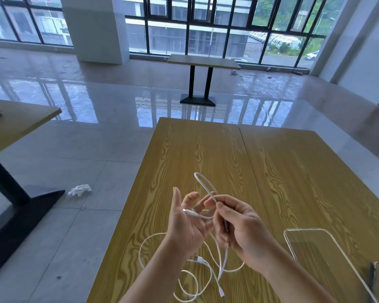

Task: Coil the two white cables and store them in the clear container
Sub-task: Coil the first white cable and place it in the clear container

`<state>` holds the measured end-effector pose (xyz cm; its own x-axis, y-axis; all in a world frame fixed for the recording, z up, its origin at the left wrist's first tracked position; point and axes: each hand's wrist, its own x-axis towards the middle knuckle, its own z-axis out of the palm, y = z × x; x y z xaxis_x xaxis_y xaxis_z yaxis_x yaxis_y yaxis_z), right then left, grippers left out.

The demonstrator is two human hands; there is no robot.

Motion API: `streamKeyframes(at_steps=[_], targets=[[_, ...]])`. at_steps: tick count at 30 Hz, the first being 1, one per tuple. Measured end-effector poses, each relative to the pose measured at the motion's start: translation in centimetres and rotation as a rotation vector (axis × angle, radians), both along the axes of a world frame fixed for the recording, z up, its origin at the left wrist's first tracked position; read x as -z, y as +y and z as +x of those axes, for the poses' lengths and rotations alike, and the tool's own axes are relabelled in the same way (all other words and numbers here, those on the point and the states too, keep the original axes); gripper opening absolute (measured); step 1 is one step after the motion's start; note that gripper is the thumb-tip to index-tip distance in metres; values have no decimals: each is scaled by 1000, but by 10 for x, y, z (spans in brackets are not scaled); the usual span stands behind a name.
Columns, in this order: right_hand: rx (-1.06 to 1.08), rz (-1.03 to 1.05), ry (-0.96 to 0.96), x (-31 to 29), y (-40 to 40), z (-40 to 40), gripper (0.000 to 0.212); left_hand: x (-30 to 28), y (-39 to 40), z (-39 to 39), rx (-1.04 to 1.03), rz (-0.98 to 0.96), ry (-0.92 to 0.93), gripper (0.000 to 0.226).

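Fingers (209, 202) on cable (206, 182), mid-table (293, 171)

White cables (208, 266); yellow-brown wood-grain table (282, 171); clear container (319, 248); glossy, apparently grey floor tiles (74, 215).

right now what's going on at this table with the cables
A person is starting to coil a white cable above the wooden table. The left hand is open with one plug end lying across its palm, while the right hand pinches the cable, forming a loop. The remaining cable lies loose on the table. The clear container sits to the right, nothing in it yet.
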<state>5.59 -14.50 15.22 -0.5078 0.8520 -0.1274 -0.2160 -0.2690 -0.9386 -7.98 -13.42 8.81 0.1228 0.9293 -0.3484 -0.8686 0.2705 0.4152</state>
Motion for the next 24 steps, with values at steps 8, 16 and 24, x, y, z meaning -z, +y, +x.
streamKeyframes(at_steps=[8,16,24], targets=[[-30,-81,40,10,-3,8,23,-13,19,2,-25,-68,94,70],[25,464,-594,14,-1,13,24,-19,17,2,2,-201,250,68],[-2,857,-855,18,-2,-1,21,-28,15,0,47,-187,211,70]])
